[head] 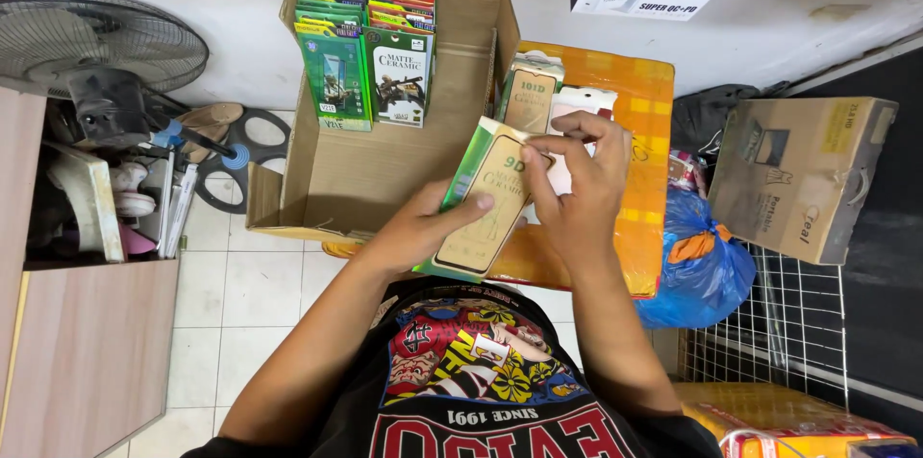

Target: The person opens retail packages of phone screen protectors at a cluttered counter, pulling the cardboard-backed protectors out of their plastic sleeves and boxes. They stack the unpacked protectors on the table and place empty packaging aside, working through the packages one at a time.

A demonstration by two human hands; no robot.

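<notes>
With the left hand point(423, 227) clamping the green screen-protector packet point(486, 203), the right hand point(577, 184) should pinch its top edge lightly.

Open box floor: the cardboard box point(385, 131) has bare room at centre frame, reachable from above.
Box back: upright green packets point(365, 35) fill its upper-left end.
Right of box: an orange box point(644, 131) stands close against it, packets point(538, 93) between.
Lower left: bare tiled floor point(240, 304).
Far right: blue bag point(702, 266) and wire rack point(779, 333) block passage.
</notes>
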